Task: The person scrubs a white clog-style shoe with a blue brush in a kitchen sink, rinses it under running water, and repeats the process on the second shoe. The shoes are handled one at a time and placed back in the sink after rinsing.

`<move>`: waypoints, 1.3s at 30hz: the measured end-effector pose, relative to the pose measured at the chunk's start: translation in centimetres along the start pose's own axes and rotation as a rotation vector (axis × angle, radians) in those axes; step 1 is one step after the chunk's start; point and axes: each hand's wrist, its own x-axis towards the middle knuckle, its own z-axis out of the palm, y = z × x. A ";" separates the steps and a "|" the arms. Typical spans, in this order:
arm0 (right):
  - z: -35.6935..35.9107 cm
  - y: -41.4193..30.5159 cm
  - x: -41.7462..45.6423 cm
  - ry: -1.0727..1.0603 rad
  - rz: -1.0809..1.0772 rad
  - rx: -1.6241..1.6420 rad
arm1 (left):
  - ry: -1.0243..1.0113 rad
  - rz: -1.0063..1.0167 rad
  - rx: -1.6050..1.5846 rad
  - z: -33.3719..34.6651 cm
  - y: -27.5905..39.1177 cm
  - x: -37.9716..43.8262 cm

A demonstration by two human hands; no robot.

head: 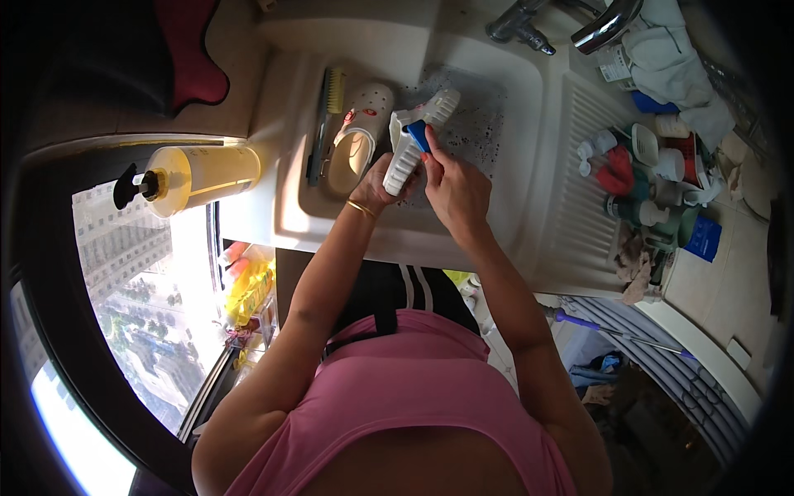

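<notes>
My left hand (379,181) grips the heel end of a white foam clog (406,162), which is tilted on its side above the laundry sink (527,142), its ridged sole facing right. My right hand (456,189) holds a small blue tool (418,135), perhaps a brush or scraper, against the clog; its working end is hidden. A second white clog (374,102) with red charms lies in the sink, its opening towards me. Left of it, along the sink wall, lies a long scrubbing brush (335,92) with pale yellow bristles. Dark specks dot the wet sink bottom.
A yellow pump bottle (217,173) lies left of the sink by the window. The chrome faucet (524,28) is at the back. Bottles, a red cloth (616,172) and a blue packet (704,239) crowd the right side beside the ribbed washboard (583,130).
</notes>
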 end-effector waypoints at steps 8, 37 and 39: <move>0.0 2.1 5.0 0.012 0.184 -0.012 | -0.103 -0.129 -0.123 0.4 -0.7 0.4; 0.3 1.3 5.3 0.201 0.108 0.081 | -0.323 -0.335 -0.526 7.1 -1.3 -2.2; 0.7 3.0 6.5 0.133 0.232 0.180 | -0.329 -0.389 -0.561 7.8 -1.2 -2.2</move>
